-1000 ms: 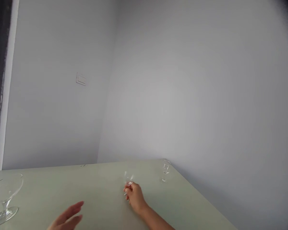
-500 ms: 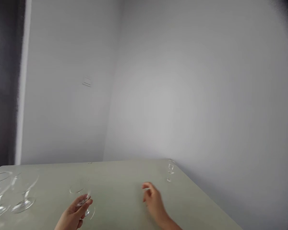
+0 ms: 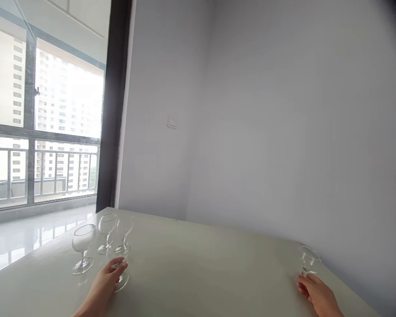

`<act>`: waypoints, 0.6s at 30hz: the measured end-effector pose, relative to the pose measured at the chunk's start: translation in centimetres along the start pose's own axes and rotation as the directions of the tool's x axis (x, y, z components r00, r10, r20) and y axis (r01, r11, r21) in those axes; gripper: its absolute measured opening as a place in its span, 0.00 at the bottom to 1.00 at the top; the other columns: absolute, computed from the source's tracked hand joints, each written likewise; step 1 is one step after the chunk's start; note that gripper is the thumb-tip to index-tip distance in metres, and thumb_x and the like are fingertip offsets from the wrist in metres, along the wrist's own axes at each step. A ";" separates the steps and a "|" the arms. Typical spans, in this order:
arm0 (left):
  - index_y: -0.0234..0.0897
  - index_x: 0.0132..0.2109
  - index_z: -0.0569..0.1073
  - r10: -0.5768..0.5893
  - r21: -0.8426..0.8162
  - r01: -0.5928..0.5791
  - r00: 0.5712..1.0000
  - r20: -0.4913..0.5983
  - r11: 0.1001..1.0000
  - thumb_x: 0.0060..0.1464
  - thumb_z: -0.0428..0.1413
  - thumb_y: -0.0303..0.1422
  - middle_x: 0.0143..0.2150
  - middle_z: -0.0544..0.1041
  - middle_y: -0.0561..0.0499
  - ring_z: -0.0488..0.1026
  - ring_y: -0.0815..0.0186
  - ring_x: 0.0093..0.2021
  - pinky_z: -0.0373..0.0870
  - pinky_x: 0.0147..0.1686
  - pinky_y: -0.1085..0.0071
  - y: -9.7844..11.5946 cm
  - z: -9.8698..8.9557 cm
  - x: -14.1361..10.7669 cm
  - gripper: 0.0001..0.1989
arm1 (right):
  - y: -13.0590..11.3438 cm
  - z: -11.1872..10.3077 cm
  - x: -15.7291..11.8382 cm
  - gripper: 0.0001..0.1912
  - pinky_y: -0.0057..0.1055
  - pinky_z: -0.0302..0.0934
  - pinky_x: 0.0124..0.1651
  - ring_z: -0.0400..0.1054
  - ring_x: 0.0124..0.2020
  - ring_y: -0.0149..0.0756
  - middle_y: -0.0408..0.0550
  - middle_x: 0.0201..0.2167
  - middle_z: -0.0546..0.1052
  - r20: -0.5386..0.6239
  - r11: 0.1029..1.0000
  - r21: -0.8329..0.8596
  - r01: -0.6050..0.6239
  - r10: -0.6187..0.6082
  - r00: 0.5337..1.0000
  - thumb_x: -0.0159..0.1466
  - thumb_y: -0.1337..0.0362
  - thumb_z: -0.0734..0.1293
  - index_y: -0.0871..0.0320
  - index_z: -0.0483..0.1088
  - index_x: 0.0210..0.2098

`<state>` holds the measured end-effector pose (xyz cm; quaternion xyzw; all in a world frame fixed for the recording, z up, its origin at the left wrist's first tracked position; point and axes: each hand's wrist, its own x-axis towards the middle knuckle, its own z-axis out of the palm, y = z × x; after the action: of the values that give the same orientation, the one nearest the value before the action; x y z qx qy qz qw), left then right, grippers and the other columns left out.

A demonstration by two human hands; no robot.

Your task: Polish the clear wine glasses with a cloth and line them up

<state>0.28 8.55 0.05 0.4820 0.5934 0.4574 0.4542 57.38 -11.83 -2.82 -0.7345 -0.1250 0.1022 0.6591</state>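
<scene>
My left hand (image 3: 104,281) is closed around the stem of a clear wine glass (image 3: 121,284), whose round foot shows below the fingers close to the tabletop. Just beyond it stand three more clear stemmed glasses: a front-left glass (image 3: 83,240), a rear glass (image 3: 107,225) and a right-hand glass (image 3: 123,229). Over at the right side, my right hand (image 3: 318,294) has its fingers closed at the lower part of another stemmed glass (image 3: 309,255). That glass is upright, and the hand hides its foot.
The pale green table (image 3: 211,268) runs up to the grey wall (image 3: 267,132). A wall switch (image 3: 172,122) is on the left wall section. Beyond the dark door frame (image 3: 114,105) at left are a tiled floor (image 3: 46,233) and windows.
The view has swung left, bringing the windows and all the grouped glasses into sight. My right hand has moved right from the open tabletop and taken hold of the lone glass. My left hand keeps its glass.
</scene>
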 end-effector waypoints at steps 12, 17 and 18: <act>0.39 0.38 0.70 0.025 0.032 -0.022 0.995 -0.095 0.999 0.37 0.56 0.43 0.31 0.72 0.50 0.66 0.63 0.28 0.62 0.29 0.67 0.4 -2.2 5.2 0.19 | -0.4 2.2 -0.7 0.13 0.30 0.64 0.20 0.68 0.20 0.35 0.53 0.32 0.76 0.046 0.996 0.070 -0.063 0.060 0.997 0.40 0.62 0.68 0.57 0.68 0.27; 0.38 0.38 0.70 0.016 0.032 -0.012 0.994 -0.111 0.999 0.37 0.56 0.43 0.31 0.72 0.49 0.68 0.61 0.30 0.62 0.28 0.68 0.9 -2.4 6.0 0.19 | -2.0 3.1 -4.3 0.20 0.30 0.65 0.24 0.69 0.24 0.36 0.53 0.36 0.76 0.189 0.994 0.100 -0.041 0.022 0.982 0.39 0.58 0.70 0.60 0.71 0.32; 0.38 0.37 0.70 0.013 0.028 -0.010 0.993 -0.114 1.000 0.36 0.56 0.43 0.31 0.72 0.49 0.68 0.61 0.30 0.62 0.27 0.68 1.0 -2.4 6.0 0.20 | -2.4 3.3 -5.2 0.21 0.30 0.66 0.24 0.69 0.25 0.35 0.52 0.36 0.76 0.223 0.994 0.105 -0.041 0.017 0.975 0.39 0.58 0.71 0.60 0.72 0.33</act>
<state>-2.62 14.34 0.84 0.4647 0.6219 0.4786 0.4102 51.29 -10.11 -0.91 -0.6831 -0.1813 0.1997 0.6787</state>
